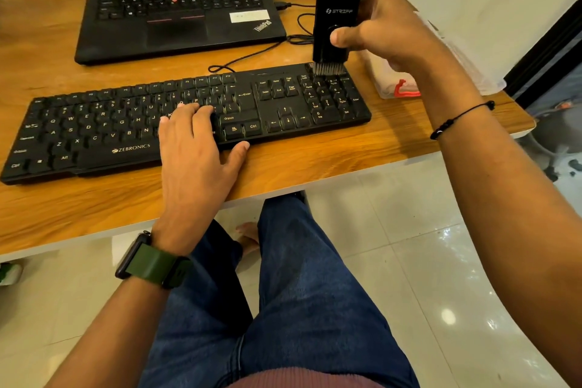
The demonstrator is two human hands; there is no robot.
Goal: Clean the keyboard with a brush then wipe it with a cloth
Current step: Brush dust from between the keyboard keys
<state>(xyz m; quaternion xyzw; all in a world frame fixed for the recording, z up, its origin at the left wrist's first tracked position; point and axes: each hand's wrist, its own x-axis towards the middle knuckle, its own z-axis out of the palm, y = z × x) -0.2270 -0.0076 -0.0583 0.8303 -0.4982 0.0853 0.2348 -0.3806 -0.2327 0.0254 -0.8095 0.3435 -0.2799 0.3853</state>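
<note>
A black Zebronics keyboard (104, 123) lies across the wooden desk (315, 167). My left hand (195, 142) rests flat on the keys right of the middle, fingers straight, thumb over the front edge. My right hand (384, 22) grips a tall black brush (333, 12) upright, thumb on its front. The bristles point down and touch the back right corner of the keyboard, above the number pad.
An open black laptop (176, 6) stands behind the keyboard, with cables (283, 3) trailing from its right side. A clear plastic bag with a red item (403, 88) lies at the desk's right edge. My legs and the tiled floor are below the desk.
</note>
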